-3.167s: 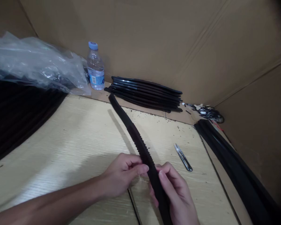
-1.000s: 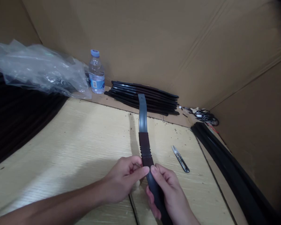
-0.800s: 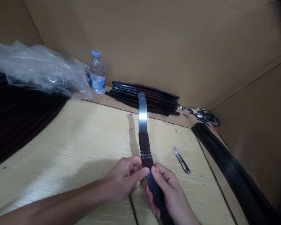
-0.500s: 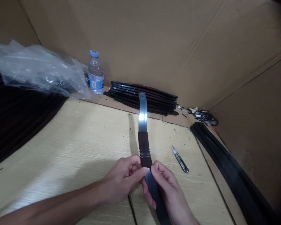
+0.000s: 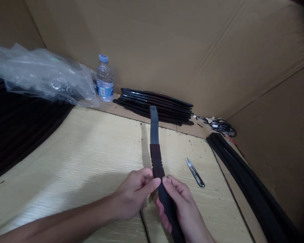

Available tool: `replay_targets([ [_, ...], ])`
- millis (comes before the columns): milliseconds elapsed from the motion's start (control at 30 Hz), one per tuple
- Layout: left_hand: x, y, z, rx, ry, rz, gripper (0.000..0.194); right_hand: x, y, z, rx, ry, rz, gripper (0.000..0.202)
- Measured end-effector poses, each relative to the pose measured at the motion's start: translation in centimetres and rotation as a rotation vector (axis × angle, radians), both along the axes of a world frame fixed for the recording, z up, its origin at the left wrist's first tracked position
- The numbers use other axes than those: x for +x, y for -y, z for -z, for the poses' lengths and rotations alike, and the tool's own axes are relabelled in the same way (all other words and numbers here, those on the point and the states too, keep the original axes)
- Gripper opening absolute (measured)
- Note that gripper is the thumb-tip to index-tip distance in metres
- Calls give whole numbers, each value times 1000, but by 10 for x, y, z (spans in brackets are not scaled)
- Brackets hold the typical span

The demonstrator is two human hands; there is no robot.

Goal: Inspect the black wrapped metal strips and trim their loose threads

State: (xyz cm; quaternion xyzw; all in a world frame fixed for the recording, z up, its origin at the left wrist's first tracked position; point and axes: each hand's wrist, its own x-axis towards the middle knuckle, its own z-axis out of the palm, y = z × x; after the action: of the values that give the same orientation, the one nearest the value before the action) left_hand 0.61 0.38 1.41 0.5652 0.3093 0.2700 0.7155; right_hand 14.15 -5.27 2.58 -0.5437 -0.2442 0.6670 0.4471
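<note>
A long, flat, curved metal strip (image 5: 154, 130) with a small hole near its far end points away from me over the table. A dark brown sleeve (image 5: 156, 155), ribbed along its edges, lies around its middle. On the left edge, at the sleeve's near end, my left hand (image 5: 139, 189) pinches the strip between thumb and bent fingers. Opposite it, my right hand (image 5: 179, 199) grips the strip with the thumb on top and fingers curled underneath. Right of the hands, a pair of thread snips (image 5: 195, 172) lies on the table.
Against the cardboard wall (image 5: 154, 44) lies a stack of dark strips (image 5: 167, 106). A water bottle (image 5: 105, 81) stands left of it, beside clear plastic bags (image 5: 50, 77) on a dark pile (image 5: 20, 125). Long black pieces (image 5: 243, 175) run along the right, near small clutter (image 5: 219, 126).
The strip's far end has dipped slightly toward me, and the bright glare on its metal is gone. Both hands keep their grip in nearly the same place.
</note>
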Motion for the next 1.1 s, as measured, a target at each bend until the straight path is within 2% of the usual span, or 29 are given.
replay_targets([
  [133, 0, 1, 2, 5, -37, -48, 33, -1, 1, -1, -20, 26, 24, 37],
  [367, -3, -2, -2, -54, -15, 16, 34, 3, 3, 4, 15, 62, -19, 37],
  [500, -1, -1, 2, -84, 102, 51, 27, 7, 2, 1, 78, 55, -56, 36],
  [633, 1, 3, 5, -144, 222, 103, 25, 5, 2, -2, 106, -61, -63, 33],
  [800, 2, 6, 3, -137, 231, 82, 21, 2, 4, -2, 132, -13, -37, 32],
  [1100, 0, 9, 2, -129, 184, 95, 23, 4, 6, 0, 67, 12, -30, 33],
])
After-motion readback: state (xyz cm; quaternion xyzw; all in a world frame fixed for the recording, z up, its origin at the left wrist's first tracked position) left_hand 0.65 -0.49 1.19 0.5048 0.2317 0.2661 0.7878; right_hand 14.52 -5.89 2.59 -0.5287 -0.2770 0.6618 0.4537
